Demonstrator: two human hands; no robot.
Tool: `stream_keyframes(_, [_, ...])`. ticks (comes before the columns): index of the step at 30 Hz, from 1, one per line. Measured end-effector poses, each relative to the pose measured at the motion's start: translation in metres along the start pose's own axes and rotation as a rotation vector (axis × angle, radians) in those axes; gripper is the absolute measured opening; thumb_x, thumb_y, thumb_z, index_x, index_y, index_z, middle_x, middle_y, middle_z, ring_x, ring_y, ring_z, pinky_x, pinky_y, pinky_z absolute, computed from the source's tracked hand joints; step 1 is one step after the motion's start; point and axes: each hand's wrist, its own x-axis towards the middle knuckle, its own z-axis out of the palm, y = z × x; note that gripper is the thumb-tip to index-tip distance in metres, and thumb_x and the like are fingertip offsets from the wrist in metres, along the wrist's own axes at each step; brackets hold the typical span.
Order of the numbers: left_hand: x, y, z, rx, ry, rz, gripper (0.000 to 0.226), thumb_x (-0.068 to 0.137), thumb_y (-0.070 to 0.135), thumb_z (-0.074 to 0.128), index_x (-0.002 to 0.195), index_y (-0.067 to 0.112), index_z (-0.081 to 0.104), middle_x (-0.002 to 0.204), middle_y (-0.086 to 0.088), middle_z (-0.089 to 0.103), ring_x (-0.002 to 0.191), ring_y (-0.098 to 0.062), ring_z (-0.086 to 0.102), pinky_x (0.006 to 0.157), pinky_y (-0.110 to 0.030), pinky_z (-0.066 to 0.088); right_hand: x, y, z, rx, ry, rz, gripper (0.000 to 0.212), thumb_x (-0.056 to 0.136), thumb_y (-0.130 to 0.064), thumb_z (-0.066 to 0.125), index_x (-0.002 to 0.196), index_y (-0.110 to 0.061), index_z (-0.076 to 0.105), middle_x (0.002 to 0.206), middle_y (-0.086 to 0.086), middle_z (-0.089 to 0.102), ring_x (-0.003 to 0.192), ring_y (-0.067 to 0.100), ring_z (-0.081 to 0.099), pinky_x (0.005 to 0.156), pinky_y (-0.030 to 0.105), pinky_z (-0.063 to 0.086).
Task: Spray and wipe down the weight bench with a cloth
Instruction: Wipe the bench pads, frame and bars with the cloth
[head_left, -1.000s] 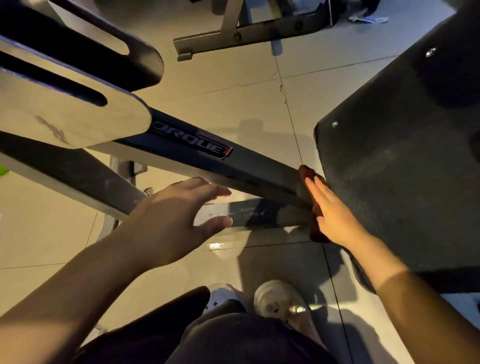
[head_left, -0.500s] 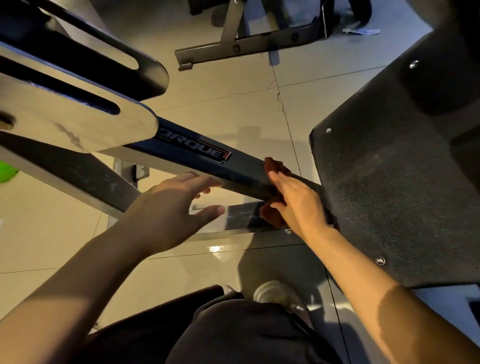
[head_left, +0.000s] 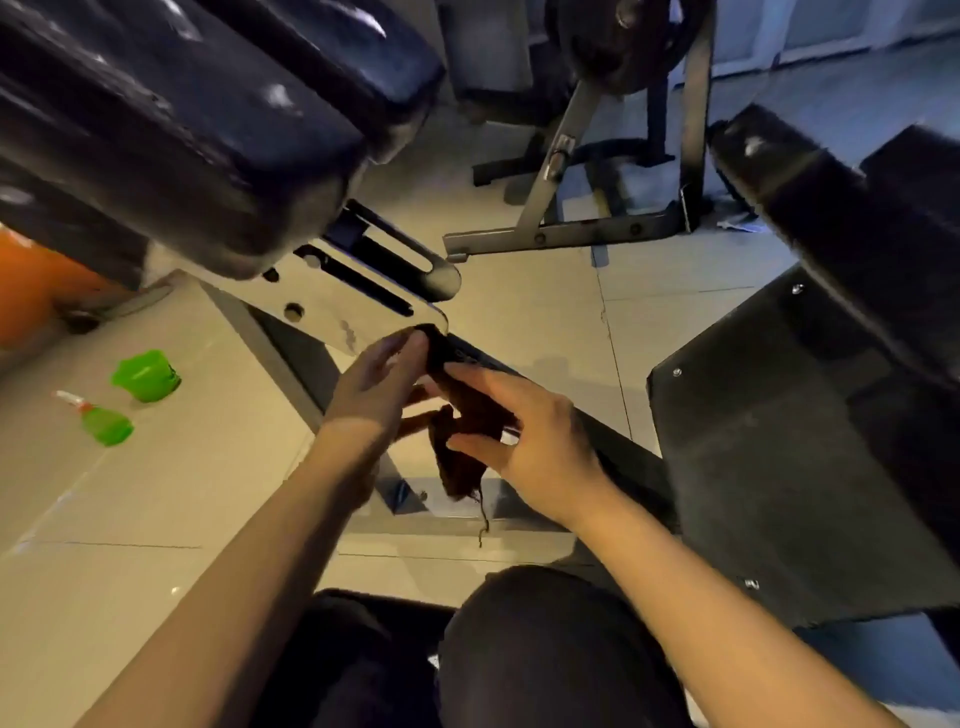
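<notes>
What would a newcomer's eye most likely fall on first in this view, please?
Probably the two hands at centre: the left hand and right hand both hold a dark brown cloth against the bench's frame bar. Next, the bright green spray bottle and green cap on the floor at left.

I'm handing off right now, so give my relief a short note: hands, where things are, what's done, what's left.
Left hand and right hand both hold the cloth, against the bench's frame bar.
Spray bottle lies on the floor at left, beside a green tub.
Done: cannot tell which surfaces are wiped.
Left: probably the bar, bracket and pads.
</notes>
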Motion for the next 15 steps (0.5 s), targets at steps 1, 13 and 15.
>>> stream_keyframes(1, [-0.009, 0.007, -0.001, -0.063, 0.022, 0.045, 0.033, 0.094, 0.036, 0.055, 0.123, 0.021, 0.058, 0.109, 0.0, 0.07, 0.095, -0.015, 0.069, 0.076, -0.028, 0.056, -0.003, -0.013, -0.002, 0.003, -0.039, -0.022, 0.062, 0.079, -0.011, 0.078, 0.134, -0.027, 0.053, 0.127, -0.015, 0.055, 0.122, 0.0, 0.05, 0.101, 0.015, 0.043])
stream_keyframes(13, [-0.115, 0.048, -0.047, -0.079, -0.04, 0.365, 0.021, 0.092, 0.011, 0.06, 0.107, 0.023, 0.066, 0.102, 0.002, 0.072, 0.096, -0.014, 0.069, 0.072, -0.02, 0.054, -0.017, -0.128, -0.002, 0.107, -0.042, -0.013, 0.043, 0.093, -0.005, 0.059, 0.11, -0.044, 0.057, 0.119, -0.013, 0.052, 0.112, 0.013, 0.058, 0.096, 0.037, 0.053])
stream_keyframes(15, [-0.124, 0.056, -0.058, -0.073, -0.031, 0.382, 0.022, 0.091, 0.012, 0.061, 0.109, 0.024, 0.064, 0.104, 0.001, 0.071, 0.098, -0.015, 0.069, 0.074, -0.023, 0.055, -0.018, -0.144, 0.0, 0.082, 0.013, -0.034, 0.026, 0.091, -0.01, 0.064, 0.102, -0.034, 0.064, 0.106, -0.012, 0.06, 0.1, 0.01, 0.061, 0.089, 0.034, 0.056])
